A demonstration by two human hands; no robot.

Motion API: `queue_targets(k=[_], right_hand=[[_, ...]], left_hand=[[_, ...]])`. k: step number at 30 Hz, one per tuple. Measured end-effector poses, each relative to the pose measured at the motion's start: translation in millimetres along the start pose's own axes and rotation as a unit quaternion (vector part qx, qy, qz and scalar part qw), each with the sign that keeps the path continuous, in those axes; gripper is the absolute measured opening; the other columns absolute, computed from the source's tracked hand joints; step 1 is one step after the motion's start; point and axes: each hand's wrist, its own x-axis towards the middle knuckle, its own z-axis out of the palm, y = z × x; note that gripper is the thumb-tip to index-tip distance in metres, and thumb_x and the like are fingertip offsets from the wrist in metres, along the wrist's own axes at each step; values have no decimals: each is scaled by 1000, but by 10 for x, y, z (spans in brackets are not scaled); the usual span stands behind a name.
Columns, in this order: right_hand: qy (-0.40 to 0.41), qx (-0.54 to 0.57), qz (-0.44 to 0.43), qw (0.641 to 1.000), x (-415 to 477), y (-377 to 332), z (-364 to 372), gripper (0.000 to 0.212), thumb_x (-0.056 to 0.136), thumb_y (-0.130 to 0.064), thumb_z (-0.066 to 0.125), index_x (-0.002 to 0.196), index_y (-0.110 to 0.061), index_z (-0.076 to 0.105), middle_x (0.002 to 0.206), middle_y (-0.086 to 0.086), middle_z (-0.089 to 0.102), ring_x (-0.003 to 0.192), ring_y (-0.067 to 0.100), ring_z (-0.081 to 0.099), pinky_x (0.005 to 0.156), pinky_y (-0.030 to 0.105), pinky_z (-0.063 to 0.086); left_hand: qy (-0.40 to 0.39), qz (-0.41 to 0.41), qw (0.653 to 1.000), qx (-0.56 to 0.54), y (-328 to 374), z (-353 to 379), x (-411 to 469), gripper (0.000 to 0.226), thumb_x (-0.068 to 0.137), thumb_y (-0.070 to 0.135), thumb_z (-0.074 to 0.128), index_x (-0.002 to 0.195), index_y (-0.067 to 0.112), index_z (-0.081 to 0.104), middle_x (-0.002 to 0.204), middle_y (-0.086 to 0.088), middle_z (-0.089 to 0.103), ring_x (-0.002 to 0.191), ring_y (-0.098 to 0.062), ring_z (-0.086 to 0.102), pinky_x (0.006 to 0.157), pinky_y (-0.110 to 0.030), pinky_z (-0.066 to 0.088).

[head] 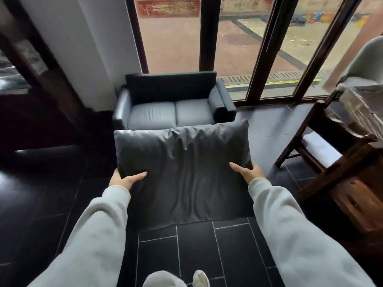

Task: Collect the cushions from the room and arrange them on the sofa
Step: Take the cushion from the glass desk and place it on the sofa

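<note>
Dark leathery cushion (182,162) is gripped at both sides by left hand (126,179) and right hand (248,172); carry it level to the sofa (174,106) ahead, against its backrest.

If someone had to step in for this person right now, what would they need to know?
Left hand: grips the near left edge of the large dark cushion.
Right hand: grips its right edge.
The cushion is carried in the air, facing the small dark sofa by the window.
Done: one smaller cushion already leans at the sofa's right arm.
Left: walk up, set this cushion on the sofa, then look for any others; none show here.
</note>
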Motion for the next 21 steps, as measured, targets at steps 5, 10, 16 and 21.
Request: queue_targets(k=[5, 10, 16, 21], right_hand=[[-12, 6, -22, 1000, 1054, -524, 157, 55, 73, -43, 91, 115, -27, 58, 110, -3, 66, 88, 12, 61, 86, 23, 44], [-1, 19, -20, 1000, 2211, -1007, 427, 52, 73, -36, 92, 107, -32, 54, 83, -27, 52, 72, -13, 45, 81, 20, 40], [30, 32, -19, 999, 3568, -1842, 683, 49, 73, -29, 93, 111, -21, 64, 98, -6, 69, 90, 12, 64, 91, 29, 47], [56, 54, -37, 996, 4632, -2665, 719, 34, 72, -30, 93, 84, -29, 62, 87, -16, 66, 82, 2, 63, 86, 28, 47]], left_hand=[[22, -19, 1000, -10, 446, 432, 819, 88, 65, 22, 97, 143, 16, 54, 123, -7, 69, 110, -32, 67, 104, -43, 51], [11, -23, 1000, -12, 858, 934, 1941, 85, 66, 19, 96, 141, 15, 56, 120, -7, 70, 106, -29, 66, 102, -40, 50], [-23, -12, 999, -19, 1756, 1598, 3502, 88, 64, 13, 97, 141, 14, 55, 122, -5, 68, 111, -26, 64, 99, -35, 47], [-46, 24, 999, -8, 2697, 2109, 4623, 93, 62, 18, 98, 143, 18, 54, 125, -3, 68, 121, -27, 63, 105, -35, 46]])
